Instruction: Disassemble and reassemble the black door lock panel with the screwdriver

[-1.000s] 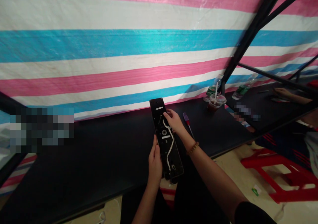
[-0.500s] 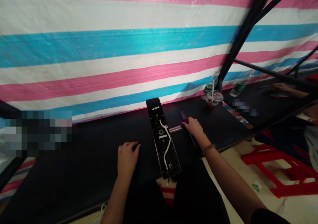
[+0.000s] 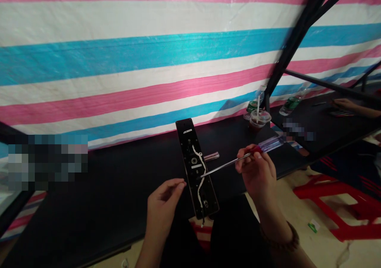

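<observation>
A long black door-lock panel (image 3: 195, 169) lies on the black table (image 3: 104, 188), its back up, with a white cable running along it. My right hand (image 3: 256, 171) grips a screwdriver (image 3: 235, 161) with a purple and red handle; its tip touches the panel's middle. My left hand (image 3: 163, 202) hovers just left of the panel, thumb and forefinger pinched together; whether something tiny sits between them I cannot tell. A small clear-handled tool (image 3: 212, 156) lies right of the panel.
A striped pink, white and blue tarp (image 3: 133, 62) hangs behind the table. A plastic cup with a straw (image 3: 259, 119) and bottles (image 3: 290, 104) stand at the right. Another person's hand (image 3: 345, 103) rests on the adjacent table. A red stool (image 3: 342, 204) stands on the floor.
My right hand picked up the screwdriver from the table and brought its tip to the panel. My left hand lifted off the table and moved beside the panel, fingers pinched.
</observation>
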`<action>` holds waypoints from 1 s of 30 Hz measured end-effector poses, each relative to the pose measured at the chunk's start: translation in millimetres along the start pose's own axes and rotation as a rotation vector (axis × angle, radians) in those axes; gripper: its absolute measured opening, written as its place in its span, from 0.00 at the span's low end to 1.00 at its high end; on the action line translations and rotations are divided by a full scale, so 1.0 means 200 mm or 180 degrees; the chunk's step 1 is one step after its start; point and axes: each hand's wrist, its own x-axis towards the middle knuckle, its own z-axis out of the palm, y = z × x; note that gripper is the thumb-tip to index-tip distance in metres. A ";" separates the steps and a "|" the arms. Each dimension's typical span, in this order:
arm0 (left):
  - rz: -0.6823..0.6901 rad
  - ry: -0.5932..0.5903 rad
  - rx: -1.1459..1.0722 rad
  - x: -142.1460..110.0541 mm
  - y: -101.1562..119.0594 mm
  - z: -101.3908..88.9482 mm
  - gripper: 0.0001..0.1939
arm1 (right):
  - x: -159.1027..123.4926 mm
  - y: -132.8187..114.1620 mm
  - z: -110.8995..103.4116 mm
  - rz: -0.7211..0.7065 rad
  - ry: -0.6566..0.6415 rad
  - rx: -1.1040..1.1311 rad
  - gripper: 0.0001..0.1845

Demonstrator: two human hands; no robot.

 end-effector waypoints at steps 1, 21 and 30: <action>-0.0139 -0.0011 -0.0288 -0.04 0.02 0.03 0.16 | -0.05 -0.03 0.02 0.0023 -0.0055 0.0070 0.07; -0.0697 0.0160 -0.1419 -0.18 0.06 0.11 0.15 | -0.25 -0.12 0.06 -0.0103 -0.0104 0.0662 0.09; -0.1385 0.0340 -0.2417 -0.26 0.06 0.19 0.18 | -0.25 -0.15 0.06 -0.0151 -0.0142 0.0607 0.10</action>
